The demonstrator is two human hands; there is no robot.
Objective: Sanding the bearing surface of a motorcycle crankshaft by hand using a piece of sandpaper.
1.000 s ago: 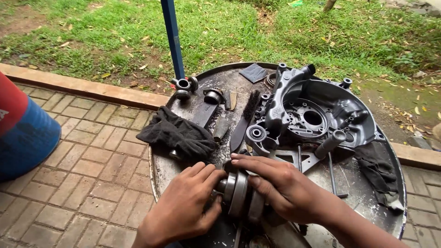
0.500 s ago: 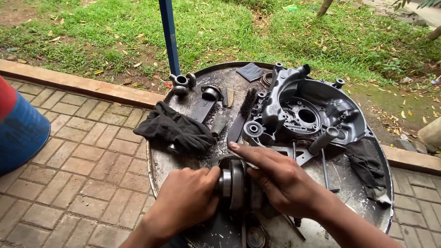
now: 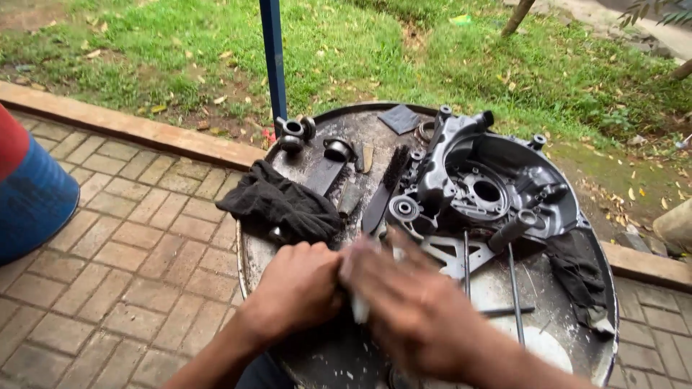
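Observation:
Both my hands meet over the front of a round, greasy metal tabletop (image 3: 303, 137). My left hand (image 3: 295, 295) is closed around a round metal part (image 3: 358, 308), of which only a pale sliver shows between the hands. My right hand (image 3: 414, 310) covers that part from the right and is blurred by motion. Just beyond my left hand lies a crumpled black rag (image 3: 281, 205). A dark cast engine casing (image 3: 490, 180) sits behind my right hand.
A black brush (image 3: 386, 189), small metal fittings (image 3: 294, 133), thin rods (image 3: 513, 288) and a second dark rag (image 3: 577, 270) lie on the tabletop. A blue pole (image 3: 274, 57) rises behind it. A blue and red drum (image 3: 29, 194) stands at left on brick paving, with grass beyond.
Both hands have shifted toward the near edge of the tabletop with the round part. The right hand is now moving fast and hides most of the part.

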